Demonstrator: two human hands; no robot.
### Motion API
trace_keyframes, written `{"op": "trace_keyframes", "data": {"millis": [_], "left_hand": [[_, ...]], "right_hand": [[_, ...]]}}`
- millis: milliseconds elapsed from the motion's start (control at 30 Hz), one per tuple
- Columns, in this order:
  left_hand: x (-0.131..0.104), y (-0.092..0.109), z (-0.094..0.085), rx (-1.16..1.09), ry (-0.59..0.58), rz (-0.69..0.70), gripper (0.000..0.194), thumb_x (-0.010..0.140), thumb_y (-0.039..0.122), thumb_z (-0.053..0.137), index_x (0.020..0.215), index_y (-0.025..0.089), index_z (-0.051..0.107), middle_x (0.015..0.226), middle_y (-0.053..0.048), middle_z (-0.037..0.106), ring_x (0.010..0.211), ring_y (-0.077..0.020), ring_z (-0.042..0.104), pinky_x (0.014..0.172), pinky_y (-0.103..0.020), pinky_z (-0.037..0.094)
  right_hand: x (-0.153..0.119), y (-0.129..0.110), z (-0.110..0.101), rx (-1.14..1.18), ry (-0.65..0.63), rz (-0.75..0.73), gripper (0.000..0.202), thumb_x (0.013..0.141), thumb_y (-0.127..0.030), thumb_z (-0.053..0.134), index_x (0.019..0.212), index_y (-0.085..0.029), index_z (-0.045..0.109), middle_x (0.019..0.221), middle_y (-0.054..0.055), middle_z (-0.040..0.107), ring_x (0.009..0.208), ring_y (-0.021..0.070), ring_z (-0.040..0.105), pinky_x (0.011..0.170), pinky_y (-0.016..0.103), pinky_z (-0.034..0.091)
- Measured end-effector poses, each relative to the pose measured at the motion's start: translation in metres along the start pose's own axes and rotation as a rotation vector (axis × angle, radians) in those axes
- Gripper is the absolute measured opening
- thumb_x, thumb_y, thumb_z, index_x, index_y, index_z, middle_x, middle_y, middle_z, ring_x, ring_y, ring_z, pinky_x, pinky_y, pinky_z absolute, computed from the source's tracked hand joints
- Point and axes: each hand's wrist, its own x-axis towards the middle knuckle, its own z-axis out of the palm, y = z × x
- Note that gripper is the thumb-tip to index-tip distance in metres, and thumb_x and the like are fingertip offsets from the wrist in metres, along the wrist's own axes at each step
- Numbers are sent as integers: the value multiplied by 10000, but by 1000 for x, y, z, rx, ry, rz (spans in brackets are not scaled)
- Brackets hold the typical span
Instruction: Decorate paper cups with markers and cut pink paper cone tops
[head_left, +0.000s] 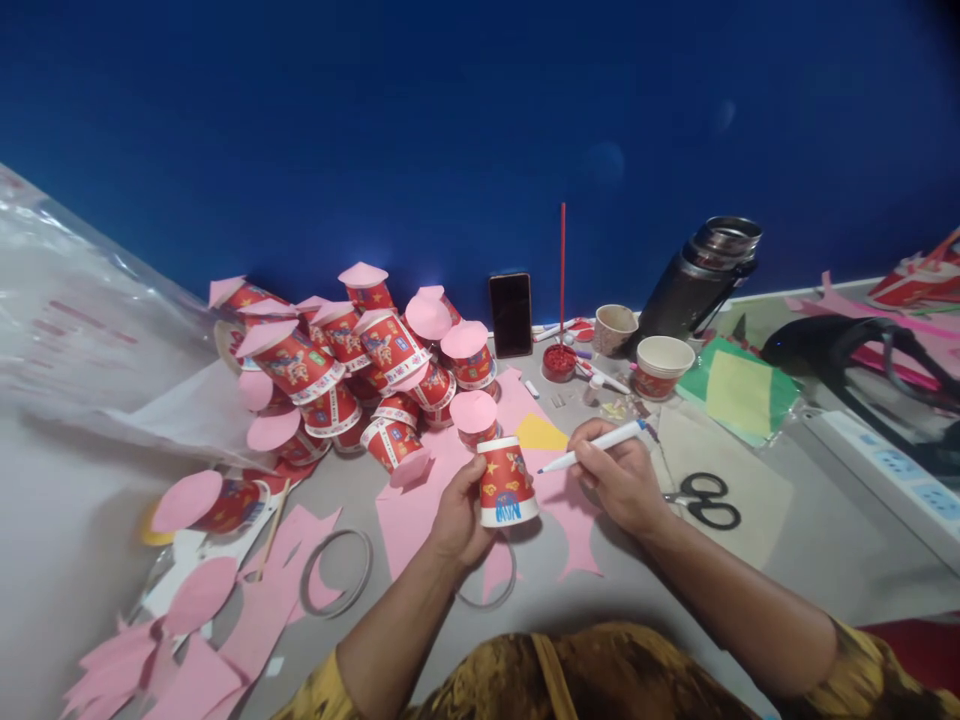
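Observation:
My left hand (463, 520) is wrapped round a red paper cup (507, 482), turned upside down, with blue marks near its white rim. In my right hand (616, 478) is a white marker (600, 443) with a blue end, its tip pointing left, a little apart from the cup. Just behind the held cup stands another cup with a pink paper disc (473, 411) on top. Pink paper (427, 515) and a yellow piece (541, 433) lie beneath and behind my hands.
Several red cups with pink tops (307, 370) are piled at the left. A phone (511, 315), a dark flask (690, 280) and stacked cups (664, 365) stand at the back. Scissors (705, 500) lie right, near a white power strip (892, 480). Pink scraps (195, 630) lie front left.

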Motion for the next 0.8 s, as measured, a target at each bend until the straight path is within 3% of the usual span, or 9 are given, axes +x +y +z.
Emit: {"op": "trace_keyframes", "data": {"millis": [133, 300, 467, 600, 700, 800], "left_hand": [[-2, 2, 3, -3, -26, 2, 467, 812, 505, 849, 1048, 110, 770, 916, -143, 822, 880, -328, 804, 879, -489, 648], [-8, 1, 3, -37, -68, -14, 417, 802, 481, 875, 1024, 139, 788, 930, -124, 825, 879, -299, 801, 907, -464, 635], [-20, 2, 10, -68, -141, -81, 436, 779, 472, 909, 1046, 142, 807, 917, -125, 826, 823, -269, 791, 836, -395, 623], [-38, 12, 10, -31, -164, -85, 505, 765, 469, 918, 1152, 164, 806, 923, -131, 827, 861, -306, 795, 849, -422, 624], [-56, 22, -4, -38, -144, -105, 605, 797, 497, 869, 1305, 186, 768, 986, -153, 830, 962, -371, 797, 927, -514, 621], [-74, 29, -25, -108, -86, -74, 612, 834, 486, 814, 1385, 231, 738, 1108, -154, 826, 1041, -381, 784, 995, -552, 608]], "right_hand": [[11, 8, -2, 90, 99, 46, 451, 820, -607, 866, 837, -197, 680, 575, -21, 631, 463, 87, 449, 401, 182, 329], [16, 13, -4, 58, 99, 63, 438, 822, -582, 883, 946, -184, 748, 718, 35, 743, 487, 90, 468, 399, 190, 374], [14, 14, -5, 124, -138, 96, 557, 856, -605, 850, 1215, -184, 789, 971, 120, 812, 562, 130, 568, 454, 253, 485], [9, 20, -3, 214, -354, 172, 632, 837, -625, 863, 1261, -163, 783, 813, 79, 774, 549, 130, 576, 495, 253, 466], [6, 28, -1, 272, -457, 298, 711, 791, -620, 905, 1311, -160, 751, 723, 36, 742, 491, 103, 537, 503, 240, 418], [6, 30, 6, 193, -436, 384, 624, 796, -566, 908, 1246, -161, 758, 707, 15, 733, 481, 91, 524, 501, 228, 407]]}}
